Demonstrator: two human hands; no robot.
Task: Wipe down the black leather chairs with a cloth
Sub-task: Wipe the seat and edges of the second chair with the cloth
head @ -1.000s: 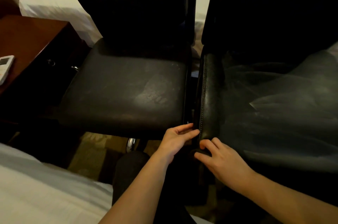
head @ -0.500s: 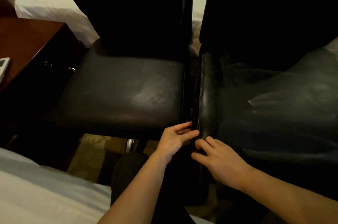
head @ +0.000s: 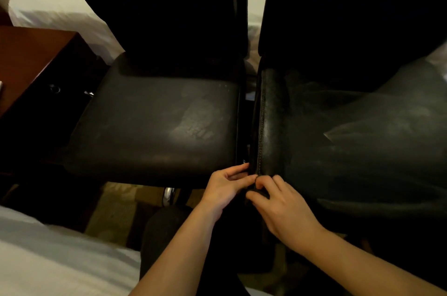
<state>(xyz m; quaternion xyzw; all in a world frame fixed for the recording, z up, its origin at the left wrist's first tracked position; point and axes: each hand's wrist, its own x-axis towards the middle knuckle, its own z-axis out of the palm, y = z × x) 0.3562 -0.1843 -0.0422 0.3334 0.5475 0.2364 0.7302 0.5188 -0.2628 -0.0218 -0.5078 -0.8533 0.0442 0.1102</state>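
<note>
Two black leather chairs stand side by side. The left chair [head: 154,124] has a worn, flat seat. The right chair [head: 362,150] shows pale wipe streaks across its seat and has a raised, stitched side edge [head: 268,126]. Both hands meet at the front end of that edge. My left hand [head: 225,187] reaches in from the left, its fairly straight fingertips touching the side of the edge. My right hand [head: 283,206] curls thumb and fingers round the front tip. No cloth is plainly visible; whatever is between the fingers is too dark to make out.
A dark wooden nightstand [head: 31,58] stands left of the left chair. White bedding [head: 55,8] lies behind the chairs and more white bedding [head: 48,262] at the lower left. Patterned carpet [head: 116,208] and a chrome chair leg [head: 168,195] show below the seats.
My right hand's fingers have curled tighter over the front tip of the stitched edge. My left hand stays at the same spot. The chairs have not moved.
</note>
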